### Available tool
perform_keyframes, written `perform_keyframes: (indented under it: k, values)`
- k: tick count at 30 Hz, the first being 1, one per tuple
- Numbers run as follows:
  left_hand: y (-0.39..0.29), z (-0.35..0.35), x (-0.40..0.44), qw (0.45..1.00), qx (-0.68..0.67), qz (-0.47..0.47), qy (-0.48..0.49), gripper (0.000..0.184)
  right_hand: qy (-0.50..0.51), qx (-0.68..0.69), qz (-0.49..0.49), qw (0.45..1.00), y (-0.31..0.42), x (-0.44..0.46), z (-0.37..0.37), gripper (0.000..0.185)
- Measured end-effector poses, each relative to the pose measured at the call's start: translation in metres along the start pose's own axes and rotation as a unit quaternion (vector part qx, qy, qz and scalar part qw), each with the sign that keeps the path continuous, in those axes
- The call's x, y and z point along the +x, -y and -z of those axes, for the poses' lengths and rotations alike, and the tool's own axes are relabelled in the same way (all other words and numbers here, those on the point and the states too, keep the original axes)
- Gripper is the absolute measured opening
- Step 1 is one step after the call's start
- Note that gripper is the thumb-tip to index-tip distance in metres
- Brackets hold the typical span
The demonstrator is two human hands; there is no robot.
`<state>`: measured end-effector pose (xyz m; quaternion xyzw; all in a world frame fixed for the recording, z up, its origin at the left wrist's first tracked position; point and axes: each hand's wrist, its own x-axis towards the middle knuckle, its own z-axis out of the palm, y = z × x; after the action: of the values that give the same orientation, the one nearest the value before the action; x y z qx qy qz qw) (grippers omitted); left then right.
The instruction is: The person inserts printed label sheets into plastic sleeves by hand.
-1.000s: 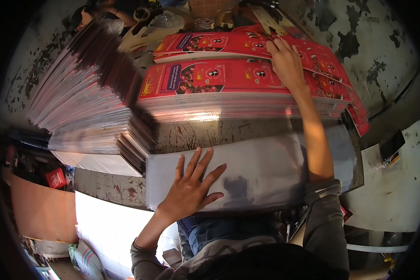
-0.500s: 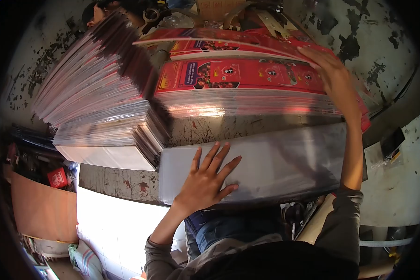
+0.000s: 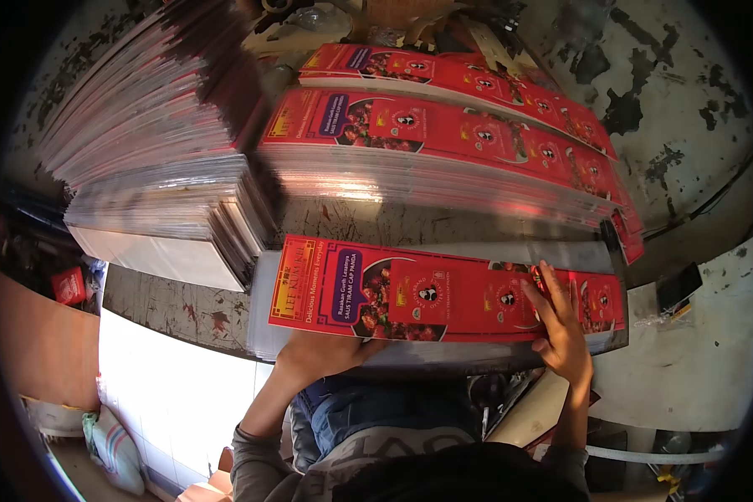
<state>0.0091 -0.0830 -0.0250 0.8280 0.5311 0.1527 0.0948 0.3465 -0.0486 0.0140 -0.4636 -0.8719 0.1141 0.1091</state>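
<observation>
A long red printed strip [image 3: 460, 297] lies over the stack of clear plastic sleeves [image 3: 263, 314] at the table's front edge. My right hand [image 3: 565, 335] rests on the strip's right part, its fingers spread. My left hand [image 3: 322, 353] is at the strip's lower left edge; most of its fingers are hidden under the strip. Behind, a stack of red strips [image 3: 443, 130] stands on the table, with a further row of red strips [image 3: 477, 79] beyond it.
A tall, fanned pile of plastic-covered sheets [image 3: 159, 201] leans at the left of the scratched table [image 3: 167, 305]. At the right is a pale panel [image 3: 694, 351] with a dark object on it. A red box [image 3: 69, 286] sits at the far left.
My right hand has come from the back stack toward me, and a red strip now lies on the sleeves. My left hand, earlier flat on the sleeves, is now partly under the strip.
</observation>
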Motion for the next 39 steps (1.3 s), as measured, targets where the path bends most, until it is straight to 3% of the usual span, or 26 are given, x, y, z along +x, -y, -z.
perform_keyframes:
  k: [7, 9, 11, 13, 15, 19, 26, 28, 29, 31, 35, 39]
  values:
    - [-0.001, 0.001, 0.000, 0.999, -0.027, 0.009, -0.025, 0.041, 0.002, 0.002, -0.020, 1.000, 0.008, 0.042, -0.011, 0.095]
    - [-0.002, 0.000, -0.001, 0.998, -0.047, 0.036, -0.010, 0.041, -0.053, 0.060, -0.015, 0.997, 0.001, 0.040, -0.017, 0.096]
    - [0.002, -0.010, -0.003, 0.997, -0.030, -0.005, -0.073, 0.042, -0.068, 0.059, -0.031, 0.995, 0.004, 0.039, -0.020, 0.096]
    - [0.003, -0.009, -0.002, 0.998, -0.022, 0.001, -0.057, 0.043, -0.121, 0.109, -0.045, 0.986, 0.004, 0.037, -0.022, 0.097]
    - [0.003, -0.007, 0.002, 0.989, 0.025, -0.046, -0.137, 0.042, -0.144, 0.103, -0.011, 0.984, 0.004, 0.037, -0.023, 0.097]
    - [0.000, -0.007, -0.002, 0.997, 0.001, 0.009, -0.081, 0.048, -0.145, 0.100, -0.019, 0.984, 0.006, 0.036, -0.024, 0.096]
    - [0.000, -0.003, -0.001, 0.997, 0.013, -0.001, -0.081, 0.045, -0.140, 0.102, -0.023, 0.985, 0.005, 0.036, -0.023, 0.097]
    - [0.002, -0.001, -0.001, 0.985, -0.052, 0.089, -0.141, 0.048, -0.141, 0.099, -0.027, 0.985, 0.004, 0.036, -0.023, 0.098]
    - [0.004, 0.004, -0.001, 0.985, -0.054, 0.083, -0.141, 0.048, -0.148, 0.101, -0.048, 0.983, 0.005, 0.036, -0.024, 0.100]
    - [0.007, 0.017, -0.004, 0.979, 0.070, 0.142, -0.132, 0.051, -0.160, 0.103, -0.077, 0.979, 0.008, 0.033, -0.024, 0.101]
    - [0.015, 0.017, -0.007, 0.984, 0.043, 0.152, -0.076, 0.053, -0.166, 0.103, -0.085, 0.977, 0.009, 0.036, -0.023, 0.099]
    - [0.021, 0.010, -0.007, 0.984, 0.066, 0.108, -0.128, 0.051, -0.198, 0.088, -0.088, 0.972, 0.007, 0.040, -0.023, 0.098]
